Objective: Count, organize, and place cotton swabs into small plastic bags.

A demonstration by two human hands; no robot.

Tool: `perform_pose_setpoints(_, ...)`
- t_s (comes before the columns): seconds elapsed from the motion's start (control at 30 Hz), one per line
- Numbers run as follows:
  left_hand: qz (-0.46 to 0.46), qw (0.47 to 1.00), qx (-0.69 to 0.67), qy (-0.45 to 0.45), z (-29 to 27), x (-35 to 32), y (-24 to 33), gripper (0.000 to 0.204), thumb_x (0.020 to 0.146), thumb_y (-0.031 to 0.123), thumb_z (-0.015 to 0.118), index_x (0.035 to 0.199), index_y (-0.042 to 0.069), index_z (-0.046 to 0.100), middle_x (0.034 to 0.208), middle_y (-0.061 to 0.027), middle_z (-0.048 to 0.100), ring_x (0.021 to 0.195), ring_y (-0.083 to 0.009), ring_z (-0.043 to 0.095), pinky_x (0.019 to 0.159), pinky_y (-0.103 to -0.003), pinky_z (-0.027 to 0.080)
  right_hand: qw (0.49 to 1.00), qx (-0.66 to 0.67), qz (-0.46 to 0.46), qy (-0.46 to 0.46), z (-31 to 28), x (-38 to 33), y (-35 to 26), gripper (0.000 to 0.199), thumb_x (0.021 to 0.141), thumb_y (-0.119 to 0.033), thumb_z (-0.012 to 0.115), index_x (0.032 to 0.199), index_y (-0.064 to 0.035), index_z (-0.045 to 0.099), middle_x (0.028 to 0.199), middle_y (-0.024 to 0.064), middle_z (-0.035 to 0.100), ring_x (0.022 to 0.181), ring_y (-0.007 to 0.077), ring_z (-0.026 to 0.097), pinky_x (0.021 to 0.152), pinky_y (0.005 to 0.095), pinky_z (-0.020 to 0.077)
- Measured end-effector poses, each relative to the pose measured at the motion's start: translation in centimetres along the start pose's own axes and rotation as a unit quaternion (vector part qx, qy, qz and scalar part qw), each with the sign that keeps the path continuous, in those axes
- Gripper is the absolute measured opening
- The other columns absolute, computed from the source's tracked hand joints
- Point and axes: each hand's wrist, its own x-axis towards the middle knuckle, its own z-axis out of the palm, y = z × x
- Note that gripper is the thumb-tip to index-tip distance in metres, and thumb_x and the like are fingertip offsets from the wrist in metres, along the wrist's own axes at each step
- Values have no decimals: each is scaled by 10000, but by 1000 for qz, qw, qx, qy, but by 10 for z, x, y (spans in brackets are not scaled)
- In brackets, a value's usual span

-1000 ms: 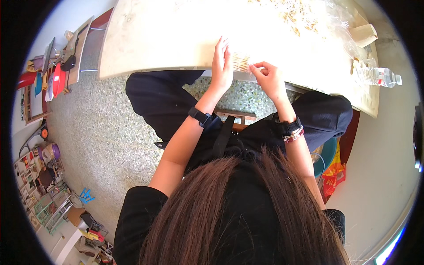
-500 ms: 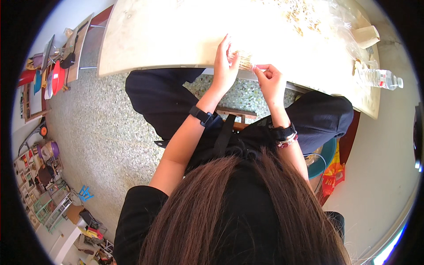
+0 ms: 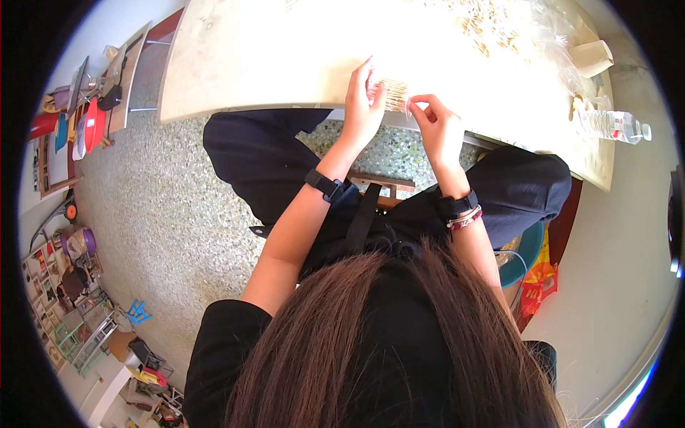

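Observation:
Over the near edge of the table, my left hand (image 3: 364, 103) is closed around a bundle of thin pale wooden sticks (image 3: 393, 95), which looks to be in a clear plastic wrapper (image 3: 408, 107). The sticks lie crosswise, pointing from the left palm toward the right fingers. My right hand (image 3: 437, 128) pinches the right end of the wrapper between thumb and forefinger, its other fingers curled. Glare hides the fine detail there, and the left palm covers the left end of the bundle.
Many loose sticks (image 3: 489, 27) lie scattered on the pale table (image 3: 250, 64). Beside them are crumpled clear plastic (image 3: 553, 43), a whitish cup-shaped thing (image 3: 591, 58) and a clear bottle (image 3: 621, 127) on its side. A teal tub (image 3: 524, 257) stands by my right leg.
My right hand has turned slightly and its curled fingers have lifted apart from the pinch. More of the bundle's right end shows. The left hand has barely moved.

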Motion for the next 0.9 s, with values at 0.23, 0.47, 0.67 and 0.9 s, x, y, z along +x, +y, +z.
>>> perform_pose_setpoints(0.23, 22, 999, 30, 5, 2, 1, 2, 447, 837, -24, 514, 1266, 4, 392, 1163, -157, 481, 1066, -242, 494, 922, -324, 393, 975, 194, 104, -21, 2, 2, 7, 100, 812, -139, 645, 862, -52, 643, 598, 13, 585, 505, 72, 536, 457, 216, 412)
perform_pose_setpoints(0.47, 31, 999, 40, -2, 1, 1, 4, 446, 836, -25, 510, 1264, 4, 392, 1167, -168, 477, 1082, -262, 487, 931, -334, 387, 944, 275, 170, -63, 3, 2, 16, 137, 825, -127, 635, 902, -15, 653, 678, 32, 627, 513, 67, 538, 438, 196, 422)
perform_pose_setpoints(0.67, 22, 998, 59, -26, -3, 2, 5, 442, 868, -5, 507, 1287, -5, 367, 1235, -153, 455, 1156, -231, 456, 980, -329, 365, 974, 179, 122, -64, 6, 5, 10, 161, 851, -146, 602, 909, 2, 625, 701, 33, 614, 530, 69, 532, 471, 213, 419)
perform_pose_setpoints(0.9, 29, 996, 77, -24, -2, 2, 9, 431, 877, 11, 505, 1287, 0, 370, 1228, -155, 459, 1148, -232, 462, 970, -330, 374, 997, 58, 23, -38, 7, 5, 8, 182, 852, -184, 589, 876, -6, 612, 608, 49, 571, 512, 80, 522, 503, 235, 426)
